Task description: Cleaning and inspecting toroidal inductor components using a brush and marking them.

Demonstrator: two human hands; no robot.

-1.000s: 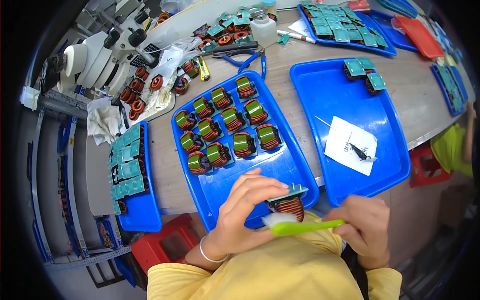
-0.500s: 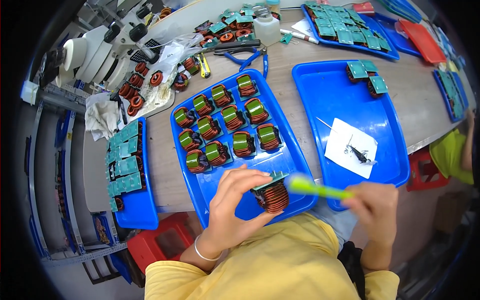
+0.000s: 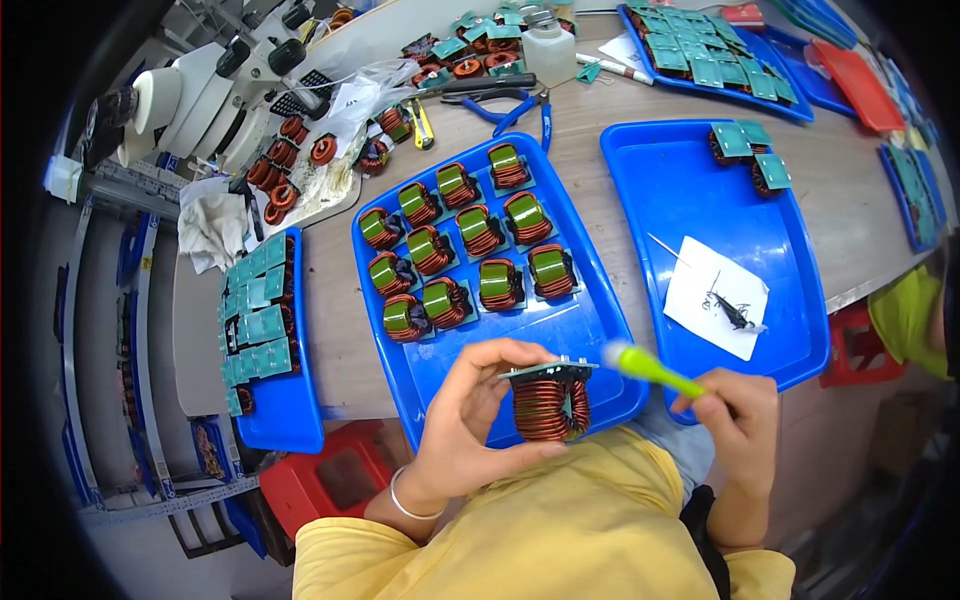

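My left hand point(image 3: 468, 420) grips a copper-wound toroidal coil point(image 3: 545, 408) between thumb and fingers, its green circuit board on top with pins pointing up. The coil is held over the near end of a blue tray point(image 3: 560, 345). In my right hand point(image 3: 735, 415) is a lime-green brush point(image 3: 655, 371), its pale, blurred tip just right of the board and apart from it. Beyond my left hand, several coils with green bands point(image 3: 480, 232) sit in rows in that tray.
To the right, a second blue tray point(image 3: 640, 215) holds a few coil boards and white paper point(image 3: 695, 318) with a dark scrap. On the left is a tray of boards point(image 3: 262, 325). Blue pliers point(image 3: 510, 112), a yellow cutter point(image 3: 423, 125), and a bottle point(image 3: 548, 52) lie behind. A microscope point(image 3: 200, 95) stands far left.
The coil has been turned in my left hand, so its open side now shows. The brush has moved slightly right, away from the board. The whole view has shifted a little.
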